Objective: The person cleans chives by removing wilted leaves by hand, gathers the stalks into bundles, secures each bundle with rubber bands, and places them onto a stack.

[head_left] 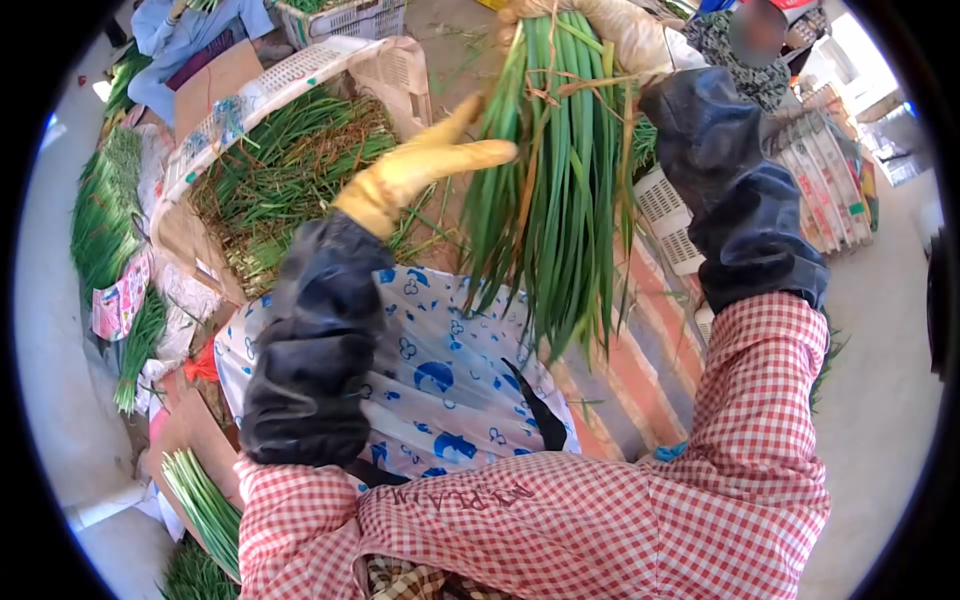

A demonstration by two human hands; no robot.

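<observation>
A bunch of long green chives (560,180) hangs leaf tips down, with some dry brown strands across its upper part. My right hand (625,30), in a pale soiled glove, is closed around the top of the bunch; its fingertips are partly hidden at the upper edge. My left hand (425,165), in a yellow glove, is open beside the bunch's left side, thumb and fingers apart. The fingertips come close to the leaves, and I cannot tell whether they touch.
A white plastic crate (170,215) with loose green and dry leaves stands at left. More chives (105,220) lie beyond it, and cut stalks (205,505) at lower left. A patterned sheet (430,370) covers my lap. People sit at upper left (200,30) and upper right (735,50).
</observation>
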